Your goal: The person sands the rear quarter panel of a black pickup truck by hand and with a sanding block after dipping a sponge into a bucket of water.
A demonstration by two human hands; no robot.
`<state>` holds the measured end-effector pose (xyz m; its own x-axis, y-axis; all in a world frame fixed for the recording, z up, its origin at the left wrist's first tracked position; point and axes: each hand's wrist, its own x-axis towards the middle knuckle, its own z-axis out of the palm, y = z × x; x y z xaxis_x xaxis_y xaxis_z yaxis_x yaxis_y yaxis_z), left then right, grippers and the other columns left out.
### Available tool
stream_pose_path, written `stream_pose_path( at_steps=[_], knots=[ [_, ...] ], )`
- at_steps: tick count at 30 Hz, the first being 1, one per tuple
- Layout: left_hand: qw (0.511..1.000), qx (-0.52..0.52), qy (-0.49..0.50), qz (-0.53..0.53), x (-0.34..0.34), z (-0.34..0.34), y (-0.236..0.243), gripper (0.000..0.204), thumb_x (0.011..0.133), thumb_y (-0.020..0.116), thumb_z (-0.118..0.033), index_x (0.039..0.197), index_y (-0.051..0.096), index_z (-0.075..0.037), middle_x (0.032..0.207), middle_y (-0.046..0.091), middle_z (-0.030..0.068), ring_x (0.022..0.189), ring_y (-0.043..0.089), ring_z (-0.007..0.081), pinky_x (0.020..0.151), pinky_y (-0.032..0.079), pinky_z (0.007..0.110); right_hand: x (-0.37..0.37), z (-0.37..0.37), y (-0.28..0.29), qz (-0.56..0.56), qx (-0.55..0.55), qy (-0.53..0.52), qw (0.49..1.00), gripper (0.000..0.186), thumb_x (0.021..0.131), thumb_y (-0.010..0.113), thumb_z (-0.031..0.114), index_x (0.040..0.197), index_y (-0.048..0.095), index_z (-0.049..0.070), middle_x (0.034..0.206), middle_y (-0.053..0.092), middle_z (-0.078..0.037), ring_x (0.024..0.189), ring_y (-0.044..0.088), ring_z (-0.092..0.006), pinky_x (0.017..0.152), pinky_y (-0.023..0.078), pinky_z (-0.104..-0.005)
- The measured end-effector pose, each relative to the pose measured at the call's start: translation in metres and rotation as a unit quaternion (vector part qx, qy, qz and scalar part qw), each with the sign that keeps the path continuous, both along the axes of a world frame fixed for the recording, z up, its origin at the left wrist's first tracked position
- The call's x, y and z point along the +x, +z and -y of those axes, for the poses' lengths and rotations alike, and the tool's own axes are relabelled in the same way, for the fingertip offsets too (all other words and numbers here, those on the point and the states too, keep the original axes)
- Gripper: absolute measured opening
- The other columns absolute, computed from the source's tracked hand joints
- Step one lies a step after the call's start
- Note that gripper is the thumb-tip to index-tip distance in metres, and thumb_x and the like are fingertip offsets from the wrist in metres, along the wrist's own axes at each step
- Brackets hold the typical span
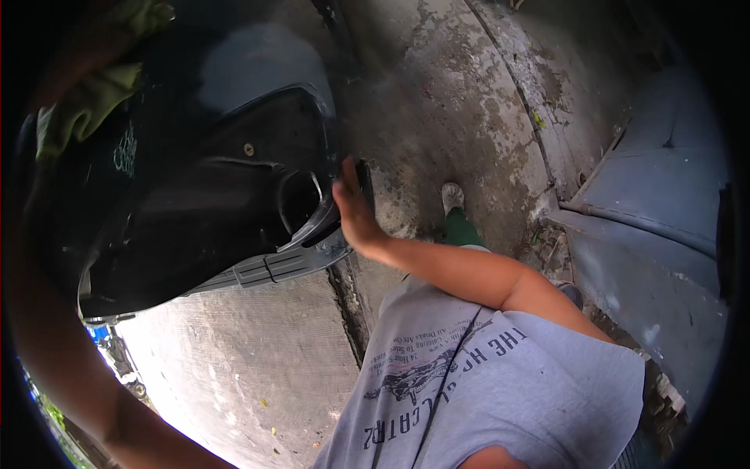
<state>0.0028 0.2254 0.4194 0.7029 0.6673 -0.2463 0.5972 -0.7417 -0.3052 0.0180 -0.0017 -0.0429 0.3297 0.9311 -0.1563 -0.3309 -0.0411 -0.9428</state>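
A black, glossy moulded vehicle body (pixel 180 195), which looks like part of a scooter, fills the left side. It has a recessed panel with a small brass-coloured round fitting (pixel 248 148) and a rounded opening near its right edge. My right hand (pixel 359 219) rests flat against that edge, fingers stretched upward and slightly blurred, holding nothing. At the dark upper left, my left hand (pixel 82 66) is mostly in shadow. It is closed on a yellow-green cloth (pixel 94 105), which hangs over the black surface. The left fingers themselves are hardly visible.
A grey ribbed footboard (pixel 266 268) runs along the body's lower side. Stained concrete (pixel 422 109) lies around it, with a dark crack. My shoe (pixel 451 197) stands on it. At right are large grey-blue metal panels (pixel 656 180). Bright ground (pixel 234 359) lies lower left.
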Motion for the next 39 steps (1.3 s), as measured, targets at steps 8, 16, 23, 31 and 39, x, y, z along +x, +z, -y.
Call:
stream_pose_path(
  at_steps=[8,16,23,31,39],
  knots=[
    [0.995,0.032,-0.015,-0.089,0.033,0.002,-0.004,0.053,0.09,0.06,0.002,0.142,0.057,-0.008,0.149,0.054,0.0137,0.141,0.05,0.0297,0.115,0.044,0.04,-0.002,0.006,0.004,0.025,0.016,-0.009,1.0,0.084,0.112,0.03,0.056,0.166,0.008,-0.004,0.175,0.003,-0.023,0.163,0.001,-0.0319,0.132,0.006,-0.0391],
    [0.998,-0.054,-0.003,-0.013,0.029,-0.033,-0.016,0.055,0.089,0.06,0.007,0.142,0.057,-0.008,0.145,0.056,0.0125,0.135,0.054,0.0273,0.112,0.046,0.035,0.033,-0.035,-0.004,-0.013,-0.024,-0.018,0.999,0.082,0.112,0.029,0.056,0.165,0.017,-0.005,0.173,0.015,-0.025,0.163,0.01,-0.0325,0.131,0.011,-0.0367],
    [0.985,-0.157,0.043,0.053,0.013,-0.053,-0.004,0.062,0.083,0.057,0.008,0.142,0.06,-0.012,0.139,0.059,0.0068,0.116,0.063,0.0191,0.102,0.049,0.03,-0.023,0.032,0.005,0.004,0.01,-0.034,0.999,0.082,0.112,0.032,0.054,0.164,0.017,-0.007,0.174,0.013,-0.025,0.163,0.007,-0.0324,0.131,0.008,-0.0389],
    [0.994,-0.06,0.085,0.02,0.045,0.003,-0.013,0.055,0.084,0.054,0.007,0.134,0.064,-0.011,0.131,0.066,0.0071,0.117,0.064,0.0192,0.1,0.05,0.032,0.008,-0.016,-0.005,0.031,0.017,-0.036,0.999,0.077,0.113,0.032,0.05,0.163,0.02,-0.007,0.174,0.011,-0.025,0.163,0.007,-0.035,0.132,0.008,-0.0408],
    [0.995,-0.087,0.049,-0.014,0.061,0.01,0.001,0.058,0.082,0.054,-0.004,0.139,0.06,-0.008,0.122,0.065,0.0114,0.114,0.061,0.0235,0.104,0.045,0.036,0.069,-0.097,-0.038,0.004,0.079,-0.024,0.997,0.074,0.114,0.032,0.046,0.165,0.015,-0.004,0.174,0.007,-0.024,0.163,0.001,-0.0351,0.132,0.005,-0.0432]
  ],
)
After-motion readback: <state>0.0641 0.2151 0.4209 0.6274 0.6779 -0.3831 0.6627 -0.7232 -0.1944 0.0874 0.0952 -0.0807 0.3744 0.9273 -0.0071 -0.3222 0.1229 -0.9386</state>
